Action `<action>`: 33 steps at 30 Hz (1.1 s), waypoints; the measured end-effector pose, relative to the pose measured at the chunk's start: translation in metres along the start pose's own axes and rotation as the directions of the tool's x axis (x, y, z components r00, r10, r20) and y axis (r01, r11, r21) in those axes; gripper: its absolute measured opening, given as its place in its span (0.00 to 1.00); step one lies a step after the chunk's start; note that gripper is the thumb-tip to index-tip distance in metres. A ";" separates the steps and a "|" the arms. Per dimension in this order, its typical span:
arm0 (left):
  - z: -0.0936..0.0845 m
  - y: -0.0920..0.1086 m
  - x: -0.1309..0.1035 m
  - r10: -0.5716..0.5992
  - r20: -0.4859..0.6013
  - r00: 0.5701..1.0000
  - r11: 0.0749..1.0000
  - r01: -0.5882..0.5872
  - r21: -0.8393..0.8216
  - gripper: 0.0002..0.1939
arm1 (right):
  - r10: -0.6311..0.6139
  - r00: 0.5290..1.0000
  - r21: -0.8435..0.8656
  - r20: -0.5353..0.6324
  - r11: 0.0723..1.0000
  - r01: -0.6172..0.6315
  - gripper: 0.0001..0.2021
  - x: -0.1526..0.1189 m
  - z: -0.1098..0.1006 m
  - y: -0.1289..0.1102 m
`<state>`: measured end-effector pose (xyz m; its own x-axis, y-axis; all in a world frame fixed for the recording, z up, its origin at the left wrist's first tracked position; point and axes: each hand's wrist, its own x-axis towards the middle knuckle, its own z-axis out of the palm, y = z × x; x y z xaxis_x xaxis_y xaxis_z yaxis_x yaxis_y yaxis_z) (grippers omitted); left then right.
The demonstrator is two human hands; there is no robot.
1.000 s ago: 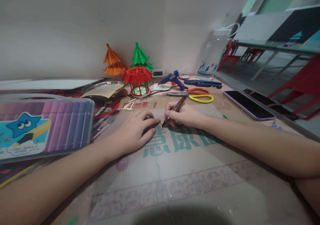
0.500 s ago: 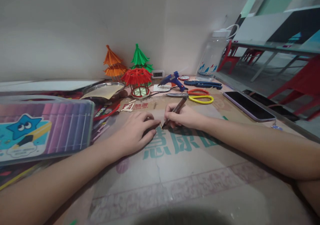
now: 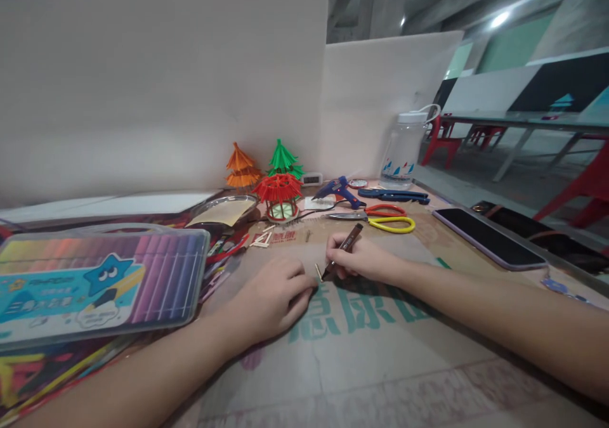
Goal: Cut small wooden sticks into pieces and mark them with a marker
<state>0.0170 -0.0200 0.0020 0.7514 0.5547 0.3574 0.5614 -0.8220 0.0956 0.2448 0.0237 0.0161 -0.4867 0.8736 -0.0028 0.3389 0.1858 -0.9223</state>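
Note:
My right hand is closed around a dark brown marker pen, its tip pointing down at a small pale wooden stick. The stick is very short and lies between my two hands. With bent fingers, my left hand rests on the table, thumb and index fingertips close together against the stick. The exact contact there is too small to see clearly. Under both hands spreads a clear-covered sheet with green characters. Several similar pale sticks lie in a loose pile beyond my left hand.
Left stands a case of coloured markers. Behind are small red, green and orange stick pavilions. A blue glue gun, scissors, blue-handled tool, bottle and phone lie to the right.
The camera view has tilted up, so everything sits lower in the picture. My left fingers are more curled. The marker stays in my right hand, its tip still by the stick.

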 end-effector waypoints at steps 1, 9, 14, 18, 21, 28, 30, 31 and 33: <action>0.001 0.000 -0.001 0.024 0.004 1.000 1.000 -0.024 0.005 0.14 | 0.007 1.000 0.002 -0.002 1.000 -0.007 0.08 0.000 0.000 0.000; -0.001 -0.001 -0.002 0.072 0.013 0.997 0.997 -0.073 0.010 0.16 | 0.000 1.000 0.005 -0.014 1.000 0.000 0.07 0.000 -0.001 0.001; -0.001 -0.002 0.005 -0.080 0.006 0.997 0.996 0.081 -0.049 0.19 | -0.010 1.000 0.021 0.003 1.000 0.010 0.06 0.000 -0.001 0.002; 0.002 -0.006 0.008 -0.108 0.076 0.991 0.986 0.117 -0.122 0.21 | -0.015 1.000 0.030 0.009 0.999 0.015 0.06 0.000 -0.002 0.001; 0.003 -0.008 0.008 -0.114 0.089 0.989 0.985 0.124 -0.122 0.21 | -0.020 1.000 0.021 0.012 1.000 0.019 0.06 0.000 -0.002 0.000; 0.002 -0.008 0.007 -0.092 0.092 0.991 0.988 0.103 -0.118 0.21 | -0.004 1.000 0.060 0.030 0.998 0.003 0.06 -0.003 -0.001 -0.002; 0.001 -0.008 0.007 -0.091 0.095 0.991 0.988 0.102 -0.114 0.21 | -0.003 1.000 0.052 0.031 0.999 0.001 0.06 -0.003 -0.001 -0.001; 0.001 -0.008 0.007 -0.094 0.097 0.991 0.988 0.105 -0.114 0.21 | -0.001 1.000 0.045 0.031 0.999 0.000 0.06 -0.002 -0.001 -0.001; 0.002 -0.008 0.007 -0.102 0.101 0.990 0.987 0.114 -0.118 0.21 | 0.002 1.000 0.023 0.024 1.000 -0.003 0.06 -0.001 -0.001 0.001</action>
<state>0.0187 -0.0095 0.0025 0.7213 0.6458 0.2502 0.5984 -0.7630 0.2444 0.2466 0.0237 0.0162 -0.5056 0.8627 -0.0142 0.3217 0.1732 -0.9309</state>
